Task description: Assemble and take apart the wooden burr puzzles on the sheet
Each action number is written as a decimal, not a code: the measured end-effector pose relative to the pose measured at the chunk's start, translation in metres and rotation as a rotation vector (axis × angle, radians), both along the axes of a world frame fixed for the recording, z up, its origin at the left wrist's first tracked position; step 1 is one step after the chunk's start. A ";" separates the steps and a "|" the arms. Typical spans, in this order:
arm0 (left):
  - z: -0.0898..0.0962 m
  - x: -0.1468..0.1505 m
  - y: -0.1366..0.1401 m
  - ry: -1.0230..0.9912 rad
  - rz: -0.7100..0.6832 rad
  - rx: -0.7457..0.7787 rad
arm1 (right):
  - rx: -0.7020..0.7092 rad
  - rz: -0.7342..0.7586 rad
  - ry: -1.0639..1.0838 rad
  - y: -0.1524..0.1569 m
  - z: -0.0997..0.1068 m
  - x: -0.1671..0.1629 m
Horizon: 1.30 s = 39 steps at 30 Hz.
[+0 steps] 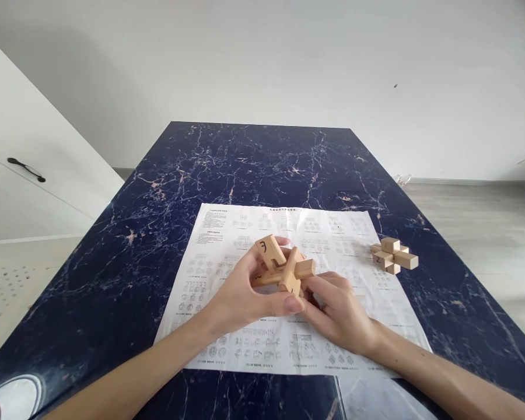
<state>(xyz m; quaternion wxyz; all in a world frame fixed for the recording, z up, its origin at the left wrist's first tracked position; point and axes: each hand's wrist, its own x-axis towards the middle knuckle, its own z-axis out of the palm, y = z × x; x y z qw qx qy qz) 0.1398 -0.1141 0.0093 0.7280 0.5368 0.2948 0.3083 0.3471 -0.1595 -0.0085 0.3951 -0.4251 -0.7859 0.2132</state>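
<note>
Over the middle of a printed paper sheet point(227, 356), both hands are on a partly interlocked wooden burr puzzle point(291, 271). Its notched sticks carry black handwritten marks, and one marked piece sticks up at the upper left. My left hand point(240, 291) wraps round the puzzle from the left, thumb along its near side. My right hand point(339, 309) is closed at its lower right, thumb and fingers pressing on the sticks; some of its fingertips are hidden. A second wooden burr puzzle point(394, 255), fully interlocked and marked "2", lies at the sheet's right edge.
The sheet lies on a dark blue marbled table point(254, 163) with rows of small diagrams printed on it. A white cabinet point(39, 140) with a black handle stands to the left. A round, shiny object point(15, 396) shows at the bottom left corner. A white wall rises behind the table.
</note>
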 end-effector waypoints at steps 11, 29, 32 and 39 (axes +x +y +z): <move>-0.004 0.000 0.005 -0.114 0.057 0.030 | -0.026 0.077 -0.006 0.002 0.006 -0.001; 0.007 -0.008 0.019 -0.154 0.060 0.127 | 0.018 0.090 0.024 0.004 0.011 0.005; 0.011 -0.012 0.026 -0.181 0.218 0.085 | 0.055 0.113 0.000 0.005 0.010 0.005; 0.021 -0.022 0.046 0.210 0.610 0.246 | 0.022 0.109 0.008 0.004 0.006 0.003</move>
